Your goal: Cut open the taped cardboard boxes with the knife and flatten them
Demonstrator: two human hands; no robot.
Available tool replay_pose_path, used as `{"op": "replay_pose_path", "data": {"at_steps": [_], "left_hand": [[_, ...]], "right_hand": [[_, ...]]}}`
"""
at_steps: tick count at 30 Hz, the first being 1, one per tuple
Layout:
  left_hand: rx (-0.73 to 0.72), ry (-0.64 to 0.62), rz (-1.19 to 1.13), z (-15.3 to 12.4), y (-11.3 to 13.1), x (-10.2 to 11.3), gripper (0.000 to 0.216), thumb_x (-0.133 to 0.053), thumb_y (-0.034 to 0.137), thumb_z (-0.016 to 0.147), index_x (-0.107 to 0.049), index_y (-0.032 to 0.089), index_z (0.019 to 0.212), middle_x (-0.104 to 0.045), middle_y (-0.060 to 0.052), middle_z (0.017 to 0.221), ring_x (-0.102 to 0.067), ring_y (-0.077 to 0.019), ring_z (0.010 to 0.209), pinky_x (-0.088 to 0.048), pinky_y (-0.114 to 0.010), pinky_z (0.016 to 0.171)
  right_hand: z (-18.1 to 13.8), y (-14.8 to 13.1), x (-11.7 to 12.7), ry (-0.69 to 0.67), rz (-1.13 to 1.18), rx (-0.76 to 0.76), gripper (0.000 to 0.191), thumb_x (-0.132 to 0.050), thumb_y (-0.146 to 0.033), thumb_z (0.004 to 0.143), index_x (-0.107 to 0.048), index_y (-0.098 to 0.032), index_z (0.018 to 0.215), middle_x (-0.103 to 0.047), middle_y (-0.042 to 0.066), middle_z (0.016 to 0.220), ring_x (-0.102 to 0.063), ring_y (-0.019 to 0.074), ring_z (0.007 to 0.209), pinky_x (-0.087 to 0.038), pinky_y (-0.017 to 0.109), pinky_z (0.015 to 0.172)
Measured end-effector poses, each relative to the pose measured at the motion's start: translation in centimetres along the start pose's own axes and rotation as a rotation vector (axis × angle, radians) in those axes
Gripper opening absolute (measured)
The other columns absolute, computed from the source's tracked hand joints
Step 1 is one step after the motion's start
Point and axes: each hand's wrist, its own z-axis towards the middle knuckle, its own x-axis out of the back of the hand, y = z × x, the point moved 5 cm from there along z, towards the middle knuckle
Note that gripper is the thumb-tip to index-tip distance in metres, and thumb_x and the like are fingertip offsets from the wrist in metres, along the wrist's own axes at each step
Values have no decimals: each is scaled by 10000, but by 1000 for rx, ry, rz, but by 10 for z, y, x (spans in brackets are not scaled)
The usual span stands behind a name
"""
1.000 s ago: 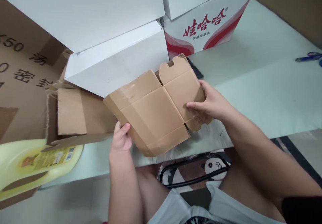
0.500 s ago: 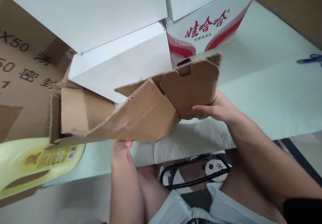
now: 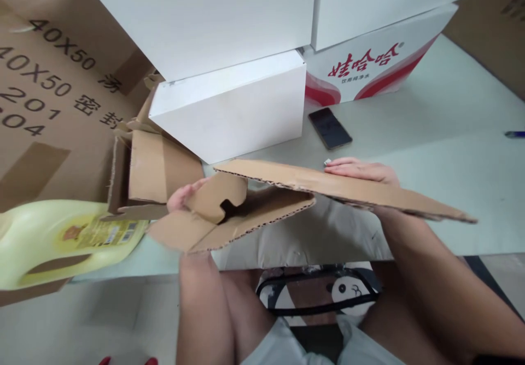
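A brown cardboard box [image 3: 287, 176], partly unfolded with notched flaps, is held up in front of me above the table's near edge. My left hand [image 3: 186, 193] grips its left end, the fingers showing behind a notched flap and the rest hidden by cardboard. My right hand [image 3: 361, 171] is closed around the long right-hand panel, fingers over the far side and the wrist coming from below. The panels stand at an angle to each other, with a dark gap between them.
Behind stand white boxes [image 3: 229, 111] and a red-and-white water carton [image 3: 369, 75]. A phone [image 3: 330, 128] lies on the pale table [image 3: 451, 152]. Leftward are a folded brown box [image 3: 164, 163], a yellow jug [image 3: 82, 239] and a large printed carton [image 3: 61, 97]. A blue pen [image 3: 514, 134] lies far right.
The cardboard box has been turned and its right panel tipped flatter, so its edges now face me. My right hand has shifted its hold on the panel. The phone is now uncovered.
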Motion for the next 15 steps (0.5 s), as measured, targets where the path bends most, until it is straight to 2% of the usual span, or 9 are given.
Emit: {"op": "replay_pose_path", "data": {"at_steps": [2, 3, 5, 7, 9, 11, 13, 15], "left_hand": [[-19, -72, -66, 1, 8, -5, 616, -918, 605, 538, -734, 383, 1082, -743, -16, 1177, -673, -315, 1166, -577, -459, 993], [-1, -114, -92, 2, 11, -7, 620, -885, 637, 537, -754, 354, 1073, -756, -42, 1153, -695, -326, 1104, -601, -461, 925], [58, -173, -93, 5, 13, -4, 585, -782, 687, 613, -792, 274, 1026, -777, -87, 1084, -718, -303, 977, -617, -416, 812], [108, -210, -51, 8, 16, 2, 557, -732, 683, 680, -802, 228, 994, -783, -98, 1030, -720, -274, 923, -609, -370, 783], [191, -324, 36, 8, 20, 7, 533, -767, 627, 710, -785, 235, 1071, -776, -93, 1084, -722, -280, 991, -601, -356, 816], [263, -519, 202, 2, 27, 6, 535, -827, 521, 727, -739, 279, 1196, -750, -87, 1204, -708, -298, 1105, -589, -363, 885], [260, -676, 451, -10, 36, 5, 675, -887, 400, 707, -656, 336, 1337, -695, -83, 1340, -677, -313, 1202, -567, -385, 969], [226, -718, 672, -21, 44, 1, 890, -921, 373, 669, -533, 383, 1470, -628, -86, 1439, -645, -339, 1254, -549, -436, 1021]], "right_hand": [[-1, 2, 0, 9, -30, 43, 552, -840, -620, 745, -785, -371, 1234, -812, 60, 1176, -723, 325, 1137, -582, 513, 991], [-2, 3, 0, 13, -37, 57, 538, -832, -610, 761, -782, -369, 1239, -811, 61, 1178, -725, 318, 1128, -580, 507, 988], [-2, 2, 2, 12, -47, 71, 510, -821, -589, 784, -782, -365, 1240, -817, 64, 1159, -739, 307, 1083, -584, 498, 968], [-1, -4, 3, -20, -84, 75, 537, -825, -606, 771, -780, -358, 1246, -819, 71, 1148, -751, 307, 1039, -593, 493, 929], [1, -16, 1, -87, -155, 70, 532, -782, -635, 808, -773, -357, 1261, -812, 76, 1173, -751, 305, 1049, -591, 490, 920], [4, -30, -4, -175, -235, 50, 411, -703, -579, 910, -774, -369, 1257, -807, 64, 1194, -744, 287, 1085, -576, 484, 957], [7, -46, -10, -209, -317, 64, 287, -650, -483, 980, -788, -388, 1213, -819, 38, 1153, -751, 262, 1062, -567, 469, 973], [10, -61, -14, -164, -391, 139, 243, -620, -443, 1008, -801, -402, 1165, -834, 17, 1068, -766, 246, 987, -575, 450, 916]]}}
